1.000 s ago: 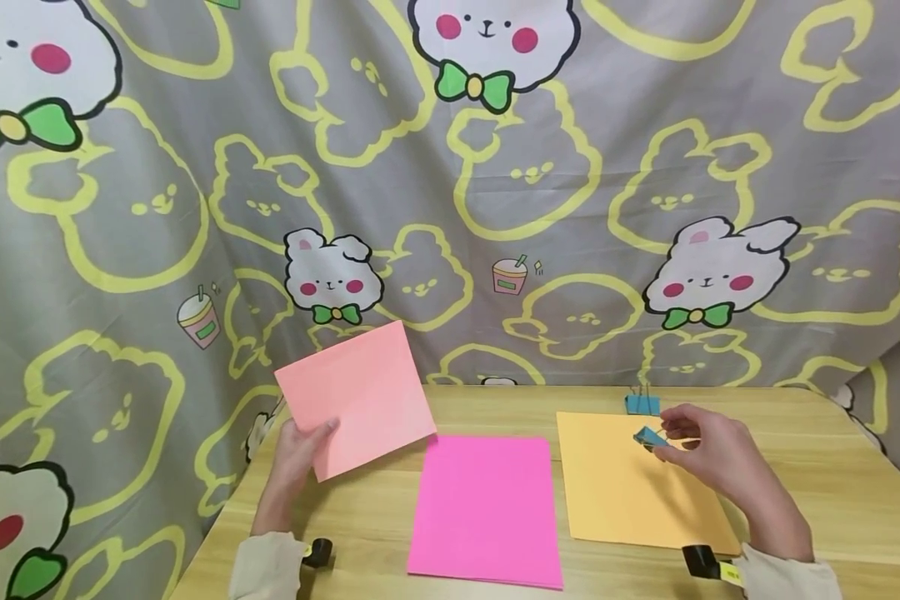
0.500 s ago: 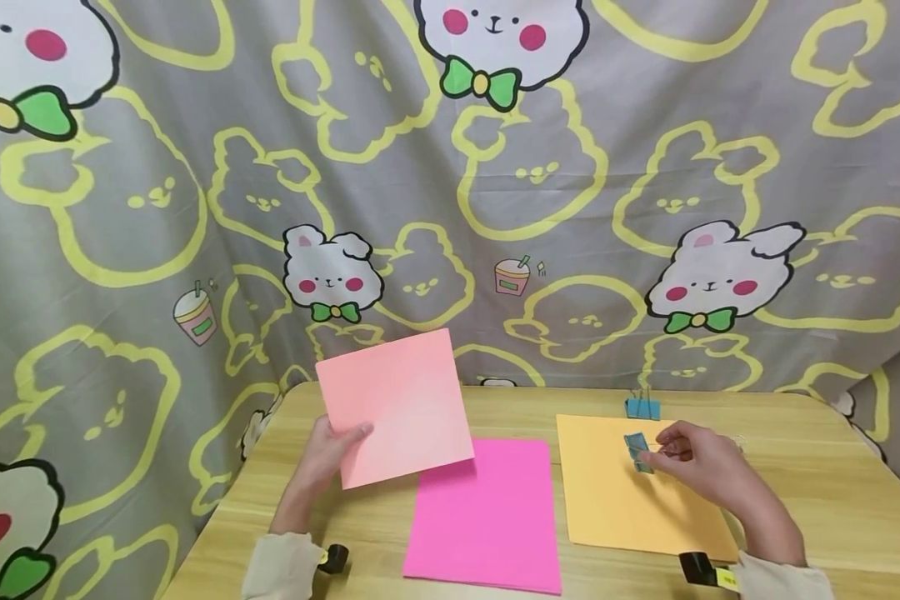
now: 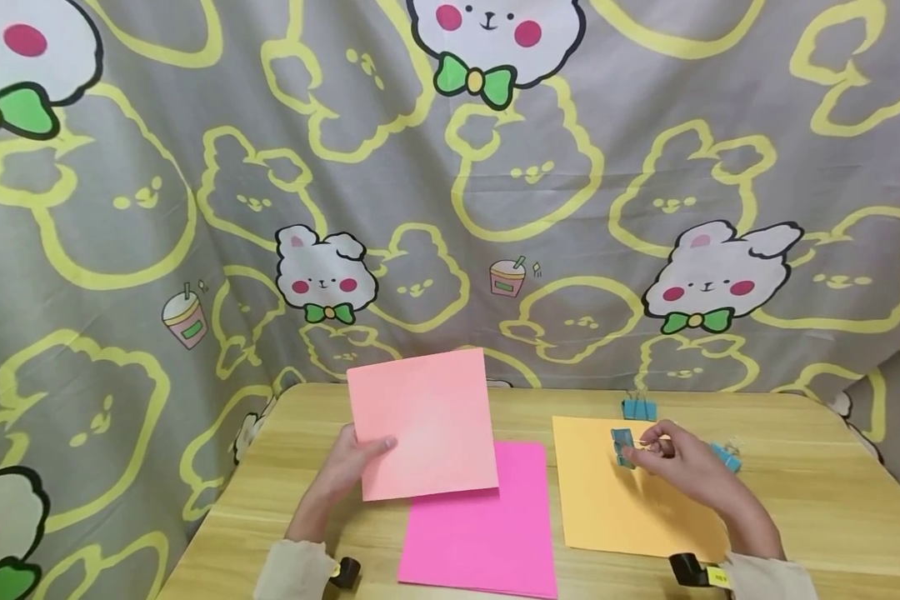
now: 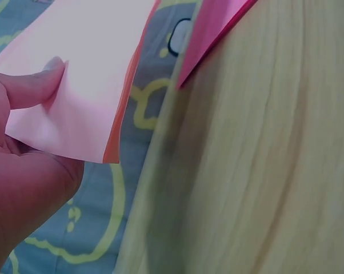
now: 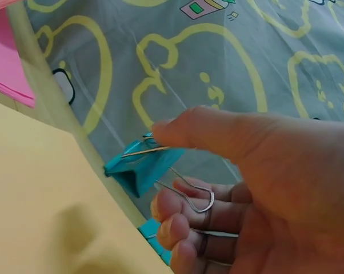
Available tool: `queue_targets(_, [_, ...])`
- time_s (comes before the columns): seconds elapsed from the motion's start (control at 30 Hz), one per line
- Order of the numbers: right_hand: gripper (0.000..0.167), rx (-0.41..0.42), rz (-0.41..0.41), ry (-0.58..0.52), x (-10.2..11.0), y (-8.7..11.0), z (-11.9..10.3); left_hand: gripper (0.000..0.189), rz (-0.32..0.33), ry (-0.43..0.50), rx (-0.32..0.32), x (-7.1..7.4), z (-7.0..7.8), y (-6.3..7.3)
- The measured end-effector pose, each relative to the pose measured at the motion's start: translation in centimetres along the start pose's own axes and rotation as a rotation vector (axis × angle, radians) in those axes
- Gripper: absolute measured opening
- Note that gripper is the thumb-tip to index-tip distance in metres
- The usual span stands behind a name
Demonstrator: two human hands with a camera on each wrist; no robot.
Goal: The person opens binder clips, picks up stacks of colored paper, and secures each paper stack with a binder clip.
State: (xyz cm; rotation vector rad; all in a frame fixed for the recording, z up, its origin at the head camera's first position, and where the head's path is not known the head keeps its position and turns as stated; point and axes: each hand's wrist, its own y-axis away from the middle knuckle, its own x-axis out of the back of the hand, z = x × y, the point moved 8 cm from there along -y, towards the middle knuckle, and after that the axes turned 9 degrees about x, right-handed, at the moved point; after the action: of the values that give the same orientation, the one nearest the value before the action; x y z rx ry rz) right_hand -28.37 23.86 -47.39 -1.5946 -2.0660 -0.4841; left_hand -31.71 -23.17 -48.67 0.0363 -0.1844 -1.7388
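My left hand point(image 3: 348, 460) grips a pile of light pink square paper point(image 3: 431, 421) by its left side, thumb on top, raised above the table. In the left wrist view the pile's edge looks reddish. Between the thumb and fingers of my right hand point(image 3: 686, 471) is a teal binder clip point(image 3: 621, 448), held by its wire handles over the yellow-orange paper point(image 3: 607, 512). The right wrist view shows the thumb on one handle and the other handle against the curled fingers. The magenta paper point(image 3: 487, 546) lies in the middle, partly covered by the pink pile.
Two more teal binder clips rest on the wooden table point(image 3: 817, 500): one binder clip point(image 3: 639, 409) behind the yellow-orange paper, another clip point(image 3: 729, 457) just past my right hand. A grey patterned curtain point(image 3: 420, 192) hangs along the table's back edge.
My left hand has carried the pink pile to the right, so it overlaps the magenta paper. My right hand has shifted slightly left, and its clip has turned more upright.
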Motion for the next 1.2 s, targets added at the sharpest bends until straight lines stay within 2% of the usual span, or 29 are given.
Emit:
queue_targets(0.2, [0.04, 0.08, -0.057, -0.097, -0.8, -0.8, -0.3, 0.03, -0.066, -0.013, 0.004, -1.7, 0.1, -0.1])
queue_targets(0.5, [0.031, 0.212, -0.166, -0.27, -2.8, -1.6, -1.8, 0.031, -0.134, 0.008, -0.004, -3.5, 0.1, 0.0])
queue_targets(0.77, [0.029, 0.289, -0.206, -0.305, -4.2, -1.8, -2.4, 0.034, -0.218, 0.038, 0.014, -5.6, -0.2, 0.1])
queue_targets(1.03, [0.029, 0.304, -0.232, -0.342, -5.0, -2.0, -2.9, 0.036, -0.236, 0.061, 0.043, -6.7, -0.7, 0.1])
queue_targets(1.2, [0.027, 0.332, -0.236, -0.349, -5.6, -2.5, -3.5, 0.032, -0.252, 0.066, 0.038, -7.1, -0.7, 0.1])
